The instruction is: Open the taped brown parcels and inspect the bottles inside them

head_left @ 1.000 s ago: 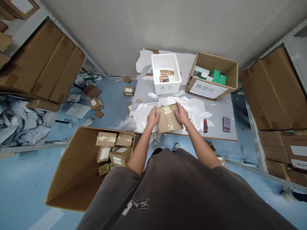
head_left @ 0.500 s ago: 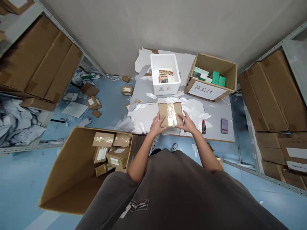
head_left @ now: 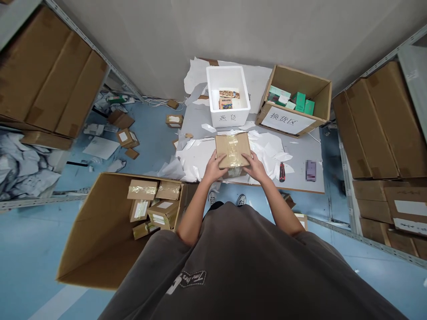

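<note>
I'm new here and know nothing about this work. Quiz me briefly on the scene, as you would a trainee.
1. True or false: only the right hand touches the small taped brown cardboard box.
2. What stands directly left of the open brown cardboard carton bearing a handwritten white sign?
A. white foam bin
B. blue plastic crate
C. round metal bucket
3. Fill in: the red-and-black tool lies to the right hand's ____.

Key: 1 false, the left hand does too; 2 A; 3 right.

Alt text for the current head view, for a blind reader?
Left hand and right hand hold a taped box at a table strewn with white paper. Behind it stand a white bin and a carton of green boxes; at left, a larger carton holds parcels.
</note>
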Tool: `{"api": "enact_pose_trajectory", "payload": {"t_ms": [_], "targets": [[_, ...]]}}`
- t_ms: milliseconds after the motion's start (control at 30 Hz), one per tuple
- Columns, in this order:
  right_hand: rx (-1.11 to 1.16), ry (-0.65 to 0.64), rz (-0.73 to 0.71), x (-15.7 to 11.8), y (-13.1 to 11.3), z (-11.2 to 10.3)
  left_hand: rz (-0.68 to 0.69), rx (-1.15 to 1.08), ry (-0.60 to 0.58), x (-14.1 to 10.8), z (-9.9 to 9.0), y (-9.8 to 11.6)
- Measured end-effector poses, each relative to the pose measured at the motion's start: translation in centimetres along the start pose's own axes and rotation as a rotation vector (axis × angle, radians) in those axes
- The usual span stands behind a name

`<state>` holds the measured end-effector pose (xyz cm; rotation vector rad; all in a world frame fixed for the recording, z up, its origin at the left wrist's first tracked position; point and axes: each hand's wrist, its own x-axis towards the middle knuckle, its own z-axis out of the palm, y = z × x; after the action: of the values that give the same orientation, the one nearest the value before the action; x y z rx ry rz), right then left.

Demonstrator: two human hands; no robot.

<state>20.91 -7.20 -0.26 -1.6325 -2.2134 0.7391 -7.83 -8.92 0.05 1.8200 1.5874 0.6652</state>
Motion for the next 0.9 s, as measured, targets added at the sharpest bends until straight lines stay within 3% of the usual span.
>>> {"api": "enact_pose_trajectory", "payload": {"t_ms": [100,200,267,333,433,633,900], "targets": [[0.022,0.057,-0.061,3.4,-0.5,-1.5,-0.043,-0.064,0.153,2.8,-1.5,-0.4],[0.057,0.065,-0.033,8.2,-0.6,-1.5,-0.077,-0.107,0.201,7.0,-2.0,-1.2],[0.067,0.033,0.033,10.9,-0.3,-0.6,-0.107,-0.077,0.136,9.2,-1.6,-1.8],[0.056,-0.016,0.087,12.2,0.0,0.6,-0.140,0.003,0.003,9.8,-0.9,-2.2],[-0.003,-0.062,0.126,11.1,0.7,2.1,-0.153,0.193,-0.147,7.7,0.0,-2.5],[-0.067,-0.109,0.093,5.2,1.6,4.2,-0.071,0.402,-0.294,2.1,1.6,-3.0],[0.048,-0.150,0.132,3.5,0.7,8.0,-0.085,0.306,-0.302,2.5,4.4,-4.5]]}}
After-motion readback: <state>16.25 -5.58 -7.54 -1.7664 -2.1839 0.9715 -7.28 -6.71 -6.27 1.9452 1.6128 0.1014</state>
